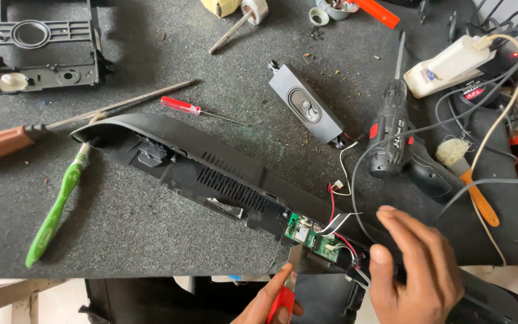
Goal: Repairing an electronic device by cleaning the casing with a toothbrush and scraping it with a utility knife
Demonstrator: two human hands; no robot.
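Note:
A long black plastic housing (pixel 199 162) lies diagonally across the dark mat, with a small green circuit board (pixel 313 239) and red, white and black wires at its near end. My left hand (pixel 274 300), at the bottom edge, grips a red-handled tool (pixel 283 303) whose flat metal tip (pixel 295 257) points up at the board. Just right of the board, my right hand (pixel 415 264) rests on the housing's end, fingers loosely spread and holding nothing.
A black cordless drill (pixel 394 141), an oblong speaker (pixel 307 108), a red screwdriver (pixel 181 106), a green toothbrush (pixel 55 210), a brown-handled file (pixel 7 143), an orange-handled brush (pixel 469 180), a white adapter (pixel 451 63) and a black frame (pixel 34 45) lie around.

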